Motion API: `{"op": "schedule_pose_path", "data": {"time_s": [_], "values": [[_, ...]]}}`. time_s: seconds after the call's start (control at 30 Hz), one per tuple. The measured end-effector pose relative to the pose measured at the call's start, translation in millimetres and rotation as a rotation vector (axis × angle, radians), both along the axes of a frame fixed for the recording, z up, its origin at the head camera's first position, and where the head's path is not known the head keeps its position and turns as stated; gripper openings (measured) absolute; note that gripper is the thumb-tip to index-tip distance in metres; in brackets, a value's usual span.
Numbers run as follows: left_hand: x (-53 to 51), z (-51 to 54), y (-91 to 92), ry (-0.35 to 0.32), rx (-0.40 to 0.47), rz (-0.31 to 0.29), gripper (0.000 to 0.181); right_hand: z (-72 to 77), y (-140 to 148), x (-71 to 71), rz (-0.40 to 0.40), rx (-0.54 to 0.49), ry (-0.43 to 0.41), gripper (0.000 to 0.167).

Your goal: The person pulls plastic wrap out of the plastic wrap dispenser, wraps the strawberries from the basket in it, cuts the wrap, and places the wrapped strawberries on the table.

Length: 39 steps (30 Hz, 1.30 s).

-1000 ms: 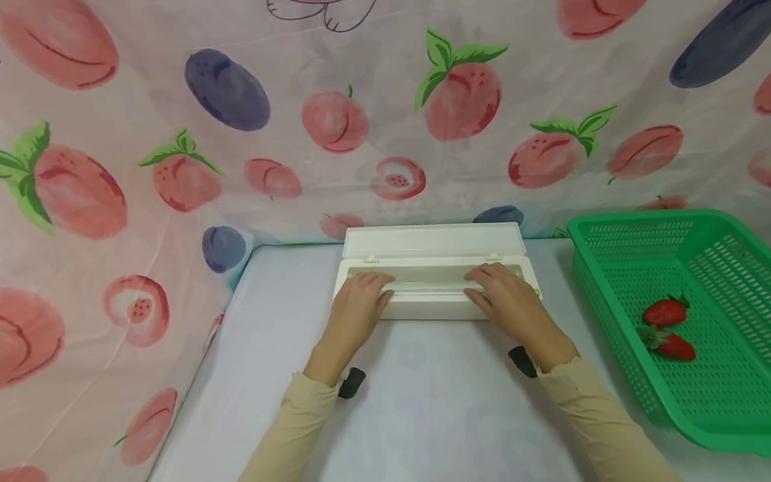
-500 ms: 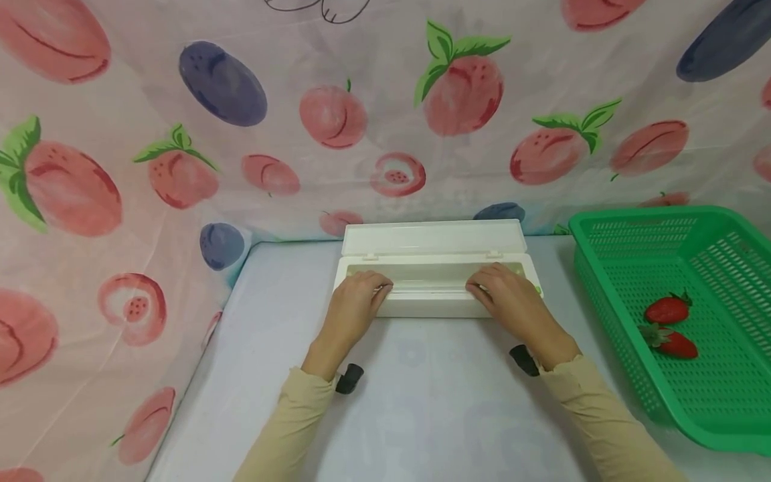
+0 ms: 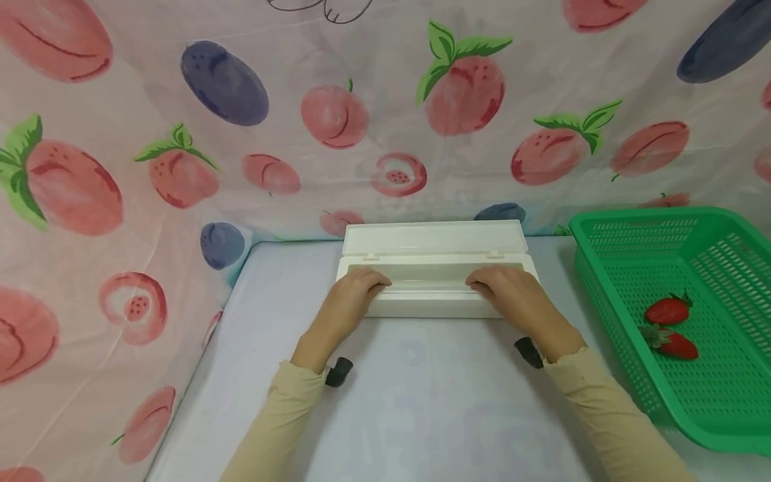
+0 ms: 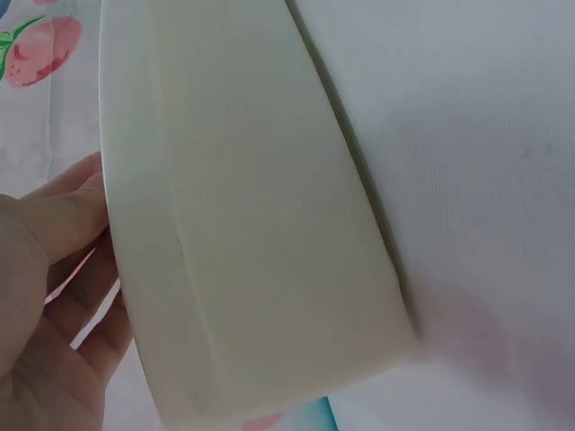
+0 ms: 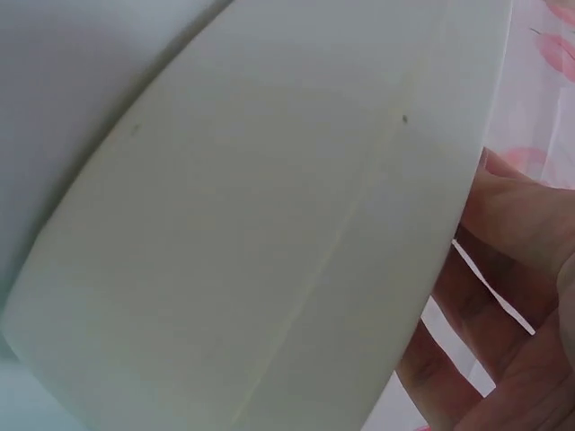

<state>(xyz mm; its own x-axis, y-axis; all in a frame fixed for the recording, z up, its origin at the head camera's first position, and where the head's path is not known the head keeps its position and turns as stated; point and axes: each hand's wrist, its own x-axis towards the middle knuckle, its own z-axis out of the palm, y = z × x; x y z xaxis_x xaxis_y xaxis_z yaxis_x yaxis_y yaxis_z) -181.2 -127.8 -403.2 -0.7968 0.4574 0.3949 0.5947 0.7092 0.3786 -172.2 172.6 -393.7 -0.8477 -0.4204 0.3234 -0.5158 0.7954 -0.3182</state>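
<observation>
A long white box (image 3: pixel 434 306) lies on the table with its lid (image 3: pixel 435 239) tilted back. At the left part of its opening is my left hand (image 3: pixel 348 301), the thumb and fingertips close together. My right hand (image 3: pixel 518 301) lies the same way at the right part, thumb near the fingers. The head view is too coarse to tell what the fingertips pinch, if anything. In the left wrist view the box (image 4: pixel 260 215) hides the left hand's (image 4: pixel 54 287) fingertips. The box (image 5: pixel 243 215) also covers those of the right hand (image 5: pixel 512 287) in the right wrist view.
A green perforated basket (image 3: pixel 665 402) stands on the right side, with one strawberry (image 3: pixel 667 310) and another strawberry (image 3: pixel 677 346) in it. A fruit-printed cloth (image 3: pixel 385 120) hangs behind the box and along the left side. The table (image 3: pixel 421 395) has a pale cover.
Both hands' thumbs have closed in toward their fingertips. The left wrist has moved slightly left, and the hands stay at the box opening. The box and basket have not moved on the table.
</observation>
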Motion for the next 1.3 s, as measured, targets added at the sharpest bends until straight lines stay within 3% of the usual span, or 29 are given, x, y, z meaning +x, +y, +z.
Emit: {"op": "schedule_pose_path", "data": {"time_s": [0.17, 0.33, 0.6, 0.97, 1.17, 1.3], "values": [[-5.1, 0.5, -6.2, -0.058, 0.035, -0.068, 0.013, 1.0, 3.0, -3.8, 0.016, -0.011, -0.008, 0.012], [-10.6, 0.3, -14.5, -0.086, 0.01, -0.109, 0.017, 1.7, 5.0, -6.4, 0.031, -0.022, -0.027, 0.014], [-14.5, 0.0, -24.7, -0.09, -0.08, -0.084, 0.015, 4.9, 15.4, -3.6, -0.013, -0.002, -0.062, 0.016], [-14.8, -1.8, -27.8, -0.075, -0.048, -0.066, 0.012, 3.0, 28.9, 1.5, -0.061, 0.023, -0.013, 0.007], [-12.7, 1.7, -27.2, -0.112, -0.033, -0.042, 0.015, 4.1, 30.4, 3.6, -0.078, -0.006, -0.037, 0.007], [-11.6, 4.4, -30.4, -0.193, -0.015, -0.06, 0.015, 2.7, 31.3, 4.5, -0.064, -0.018, -0.015, 0.007]]}}
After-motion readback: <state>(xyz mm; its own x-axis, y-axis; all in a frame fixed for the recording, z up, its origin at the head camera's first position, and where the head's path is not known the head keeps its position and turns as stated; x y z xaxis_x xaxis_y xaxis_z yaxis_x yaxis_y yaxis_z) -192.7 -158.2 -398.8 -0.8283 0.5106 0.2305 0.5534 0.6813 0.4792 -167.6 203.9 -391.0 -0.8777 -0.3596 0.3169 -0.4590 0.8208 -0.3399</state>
